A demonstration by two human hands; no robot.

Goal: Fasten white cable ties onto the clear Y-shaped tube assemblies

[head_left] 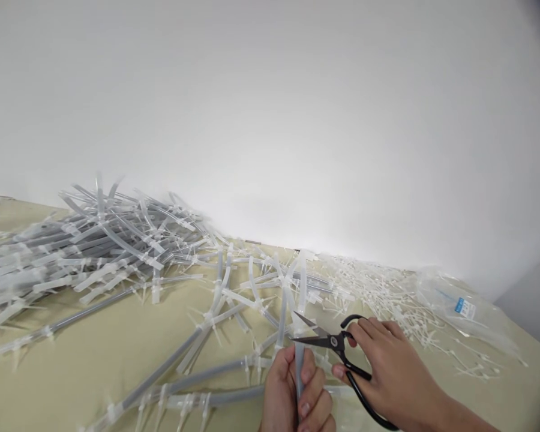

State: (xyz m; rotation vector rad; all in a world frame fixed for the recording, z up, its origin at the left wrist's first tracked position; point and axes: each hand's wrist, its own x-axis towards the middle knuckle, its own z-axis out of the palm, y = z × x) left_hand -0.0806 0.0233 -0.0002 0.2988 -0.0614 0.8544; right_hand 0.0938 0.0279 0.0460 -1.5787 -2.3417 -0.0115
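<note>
My left hand is closed around a translucent plastic tube that stands roughly upright at the bottom centre. Just above those fingers, the parted blades of black-handled scissors reach across the tube from the right. My right hand grips the scissors by their loop handles. Whether the blades touch the tube I cannot tell. Around my left hand lie more clear and greyish tubes, joined by white fittings with thin cable-tie tails sticking out.
A large heap of similar tubes covers the left of the yellowish table. Thin white cable-tie pieces are scattered at the right, beside a clear plastic bag with a blue-and-white label. A white wall rises behind the table.
</note>
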